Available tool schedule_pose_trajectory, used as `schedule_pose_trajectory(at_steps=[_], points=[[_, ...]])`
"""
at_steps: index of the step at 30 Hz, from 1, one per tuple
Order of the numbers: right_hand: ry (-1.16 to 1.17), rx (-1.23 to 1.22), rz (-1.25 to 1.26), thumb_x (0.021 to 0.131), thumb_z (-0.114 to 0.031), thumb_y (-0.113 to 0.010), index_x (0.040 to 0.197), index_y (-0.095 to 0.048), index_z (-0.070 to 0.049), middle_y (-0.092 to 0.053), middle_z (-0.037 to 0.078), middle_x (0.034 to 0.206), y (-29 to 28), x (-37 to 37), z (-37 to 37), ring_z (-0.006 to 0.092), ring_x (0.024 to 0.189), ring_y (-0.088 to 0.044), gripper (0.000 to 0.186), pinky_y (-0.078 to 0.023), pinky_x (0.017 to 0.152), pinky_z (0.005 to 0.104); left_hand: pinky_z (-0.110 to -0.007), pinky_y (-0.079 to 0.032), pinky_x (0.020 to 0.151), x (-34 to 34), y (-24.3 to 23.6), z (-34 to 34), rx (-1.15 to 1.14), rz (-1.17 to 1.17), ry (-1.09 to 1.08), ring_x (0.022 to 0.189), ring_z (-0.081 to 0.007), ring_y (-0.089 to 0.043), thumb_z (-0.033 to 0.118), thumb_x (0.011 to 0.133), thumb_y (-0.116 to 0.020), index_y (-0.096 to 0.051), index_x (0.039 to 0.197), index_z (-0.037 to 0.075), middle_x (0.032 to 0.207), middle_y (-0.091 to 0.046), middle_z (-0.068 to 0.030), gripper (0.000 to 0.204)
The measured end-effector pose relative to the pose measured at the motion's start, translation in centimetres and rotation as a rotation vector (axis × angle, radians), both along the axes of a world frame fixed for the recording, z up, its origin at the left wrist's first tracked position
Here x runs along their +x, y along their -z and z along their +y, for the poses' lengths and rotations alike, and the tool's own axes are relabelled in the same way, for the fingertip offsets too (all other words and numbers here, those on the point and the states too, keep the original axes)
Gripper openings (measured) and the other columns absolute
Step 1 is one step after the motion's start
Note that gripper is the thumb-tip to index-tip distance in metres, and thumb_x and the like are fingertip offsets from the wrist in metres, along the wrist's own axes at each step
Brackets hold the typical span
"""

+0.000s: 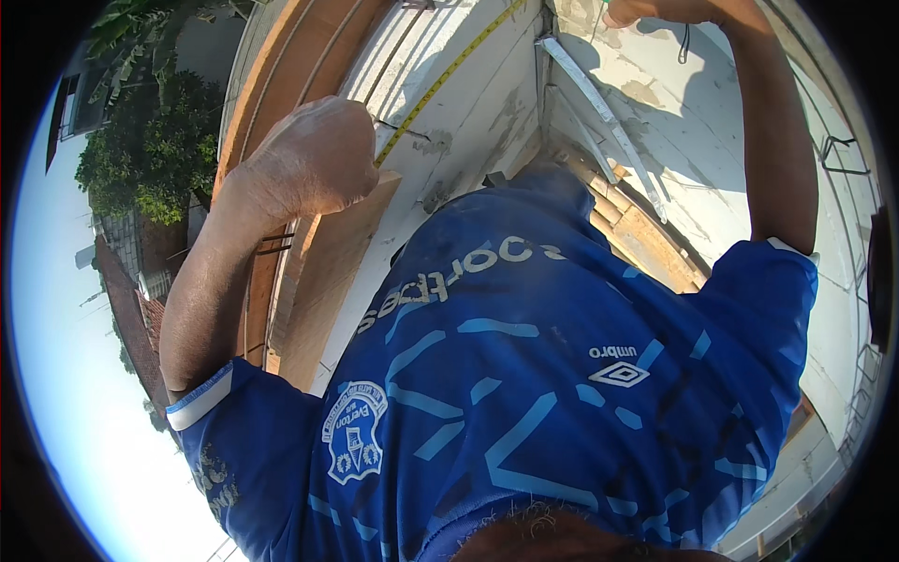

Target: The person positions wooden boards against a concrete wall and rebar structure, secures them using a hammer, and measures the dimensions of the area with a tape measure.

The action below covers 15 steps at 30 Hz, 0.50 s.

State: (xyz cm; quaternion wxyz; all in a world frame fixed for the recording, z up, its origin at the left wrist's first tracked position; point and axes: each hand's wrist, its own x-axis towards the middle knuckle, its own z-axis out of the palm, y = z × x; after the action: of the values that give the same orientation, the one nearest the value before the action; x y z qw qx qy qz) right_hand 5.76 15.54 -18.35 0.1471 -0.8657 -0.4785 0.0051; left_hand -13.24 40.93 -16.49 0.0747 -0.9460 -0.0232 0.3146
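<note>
My left hand (314, 155) is closed at the upper left, at the end of a stretched yellow measuring tape (440, 73) that runs up past the top edge along a pale block wall (487, 103). A wooden board (337, 262) stands just under that hand. My right hand (632, 14) is at the top right, fingers closed on a small green object (604, 13), too cropped to make out; a dark loop (685, 42) hangs beside it. My blue shirt fills the lower middle.
Metal strips (599, 108) lean in the wall corner over timber pieces (637, 234). Orange-brown boards with steel rods (272, 56) line the left edge of the wall. Beyond are trees (150, 159), roofs and sky. Bent wire (833, 150) sticks out at the right.
</note>
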Motion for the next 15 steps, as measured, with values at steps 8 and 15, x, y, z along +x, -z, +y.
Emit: schedule_pose_trajectory(at_steps=[8, 15], points=[[0.084, 0.013, 0.059, 0.076, -0.018, -0.069, 0.125, -0.064, -0.004, -0.068, 0.017, 0.11, 2.1, -1.3, -0.5, 0.0259, 0.098, -0.066, 0.051, -0.049, 0.092, 0.035, -0.045, -0.049, 0.062, 0.3, 0.6, 0.2, -0.133, -0.055, 0.1, 0.054, -0.036, -0.057, 0.017, 0.072, -0.067, -0.067, 0.065, -0.003, 0.056, -0.052, -0.0232, 0.021], [0.156, 0.051, 0.055, 0.078, -0.02, -0.069, 0.125, -0.064, -0.004, -0.068, 0.017, 0.108, 2.3, -0.9, -0.3, 0.026, 0.097, -0.066, 0.05, -0.049, 0.091, 0.0352, -0.046, -0.051, 0.065, 1.3, 1.0, 0.7, -0.122, -0.03, 0.174, 0.059, -0.0378, -0.061, 0.019, 0.072, -0.067, -0.068, 0.065, -0.002, 0.061, -0.057, -0.024, 0.022]])
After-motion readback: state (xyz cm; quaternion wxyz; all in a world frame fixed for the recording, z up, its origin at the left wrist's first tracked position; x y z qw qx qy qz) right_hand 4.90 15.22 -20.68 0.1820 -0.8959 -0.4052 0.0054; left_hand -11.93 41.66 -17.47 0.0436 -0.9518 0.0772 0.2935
